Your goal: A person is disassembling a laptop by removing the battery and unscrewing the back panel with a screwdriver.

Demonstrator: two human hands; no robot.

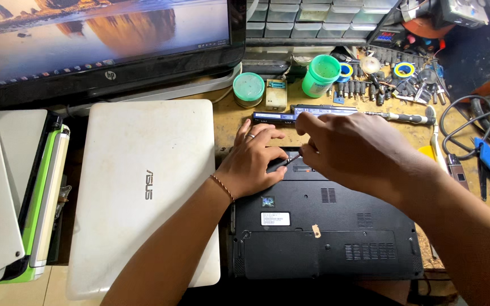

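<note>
Upturned on the bench, the black laptop (324,226) looks rigid but scratch-prone, left hand (253,161) pressing flat on its battery-bay edge while right hand (347,150) pinches a thin screwdriver (291,160) there.

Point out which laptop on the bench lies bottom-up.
The black laptop under both hands: its vented underside and sticker face up. The white laptop beside it lies closed, lid up, and the stacked laptops at far left lie flat.
</note>
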